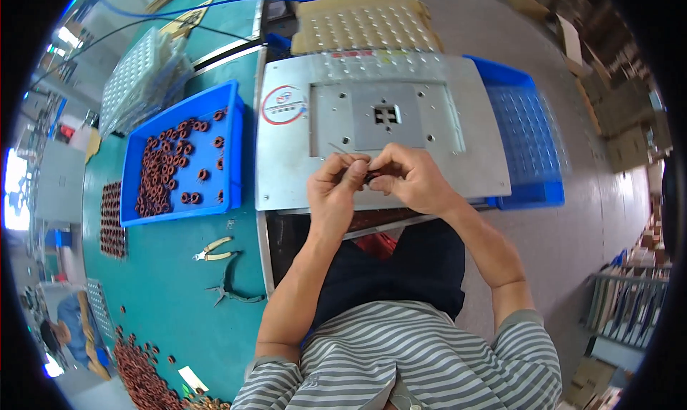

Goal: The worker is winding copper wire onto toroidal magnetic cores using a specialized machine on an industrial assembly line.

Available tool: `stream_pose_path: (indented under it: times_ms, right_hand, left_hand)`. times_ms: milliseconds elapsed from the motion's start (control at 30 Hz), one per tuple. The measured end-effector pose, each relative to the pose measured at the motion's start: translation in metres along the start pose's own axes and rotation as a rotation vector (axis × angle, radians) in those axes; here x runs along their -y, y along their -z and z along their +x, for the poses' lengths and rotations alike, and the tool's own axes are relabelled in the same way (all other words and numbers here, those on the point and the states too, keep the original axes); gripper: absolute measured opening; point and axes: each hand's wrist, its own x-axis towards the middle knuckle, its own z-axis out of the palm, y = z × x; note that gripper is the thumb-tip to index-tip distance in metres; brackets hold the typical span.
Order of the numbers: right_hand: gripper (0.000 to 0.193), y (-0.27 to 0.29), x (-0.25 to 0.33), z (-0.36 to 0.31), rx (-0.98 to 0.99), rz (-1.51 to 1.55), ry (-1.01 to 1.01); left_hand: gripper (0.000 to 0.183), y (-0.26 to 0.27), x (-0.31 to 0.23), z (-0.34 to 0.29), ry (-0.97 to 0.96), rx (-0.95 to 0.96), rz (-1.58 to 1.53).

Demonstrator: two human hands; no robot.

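Head view: my L hand [334, 184] and R hand [411, 179] meet over the near edge of a pale metal machine plate [286, 156], R thumb and forefinger pinched on a small dark part [370, 176], L thumb and forefinger drawn narrow right beside it; can't tell what, if anything, is btwn the L tips. The part sits btwn my two hands, mostly hidden by fingers. Beyond them, approx. mid-plate, is a recessed panel w/ a square cutout [386, 114]. To my L, on a green tabletop [186, 288], a blue tray [235, 156] holds loose reddish-brown coils [161, 163]; cutters w/ pale yellow handles [215, 250] and dark-handled pliers [230, 290] lie nearby, w/ a heap of more coils [143, 371] toward the lower edge. Stacked clear trays [136, 74] stand past the blue tray. To my R, a clear molded tray [526, 131] rests on a blue bin [533, 197]. Far L, a co-worker [74, 328] in a blue top.
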Motion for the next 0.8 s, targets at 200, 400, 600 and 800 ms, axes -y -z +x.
stream_pose_path:
  times_ms: [200, 400, 600, 800]
  right_hand:
    - [0.020, 0.007, -0.013, -0.049, -0.158, -0.033, 0.213]
    - [0.016, -0.007, -0.022, -0.067, -0.283, 0.194, 0.062]
    - [0.012, -0.020, -0.026, -0.074, -0.377, 0.198, 0.081]
    - [0.009, -0.022, -0.030, -0.071, -0.381, 0.201, 0.068]
  left_hand:
    - [0.021, -0.033, 0.010, -0.031, 0.232, -0.030, -0.225]
    - [0.029, -0.054, 0.008, -0.051, 0.142, -0.010, -0.118]
    - [0.027, -0.060, 0.002, -0.060, 0.169, -0.090, 0.044]
    - [0.021, -0.058, 0.005, -0.058, 0.226, -0.153, -0.040]
